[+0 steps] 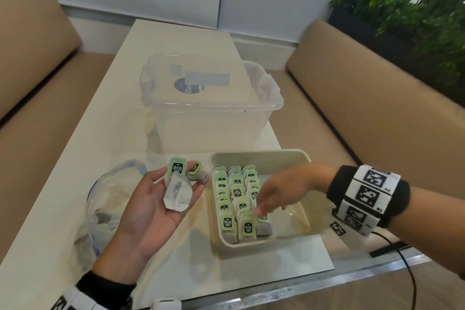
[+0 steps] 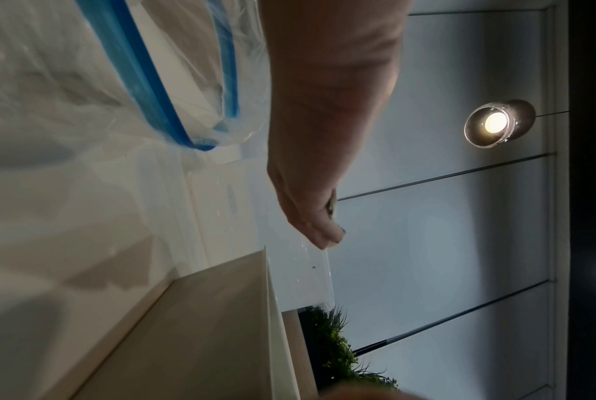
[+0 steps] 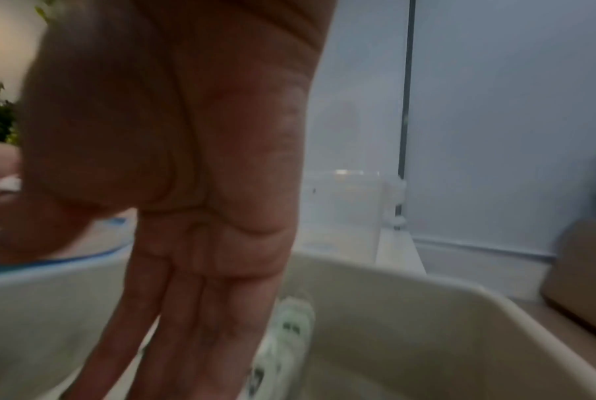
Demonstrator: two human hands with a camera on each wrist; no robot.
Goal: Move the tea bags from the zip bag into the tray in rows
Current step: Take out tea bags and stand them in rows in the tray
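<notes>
On a pale counter (image 1: pixel 105 113) between tan benches, the crumpled clear zip bag (image 1: pixel 100 209) lies leftmost; the left hand (image 1: pixel 156 204), palm up and flat, carries loose green-tagged tea bags (image 1: pixel 177 184); the right hand (image 1: pixel 279 189), fingers extended, touches three rows filling the beige tray (image 1: pixel 281 158)

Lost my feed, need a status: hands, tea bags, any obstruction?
Left hand open, palm up, carrying tea bags. Right hand open over tray, three rows started. Nothing blocking.
</notes>
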